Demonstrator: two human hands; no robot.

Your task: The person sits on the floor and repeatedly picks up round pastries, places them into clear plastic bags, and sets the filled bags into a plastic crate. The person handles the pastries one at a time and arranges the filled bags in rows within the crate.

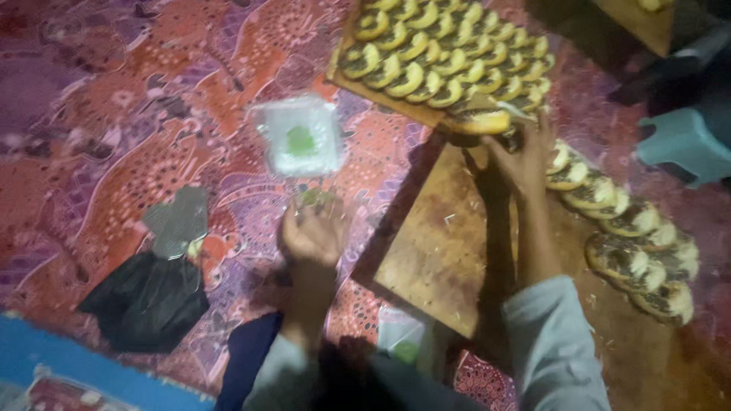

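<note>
A folded pastry [481, 120] was gripped by the right hand [525, 156] at one o'clock, lifted beside the full wooden tray [358, 85]. Something small and green [316, 199], blurred, was pinched by the left hand [314, 237] below the clear plastic box [298, 138].

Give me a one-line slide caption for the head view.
Right hand reaches a folded filled pastry at a wooden tray's edge; left hand hovers near a clear plastic container.
</note>
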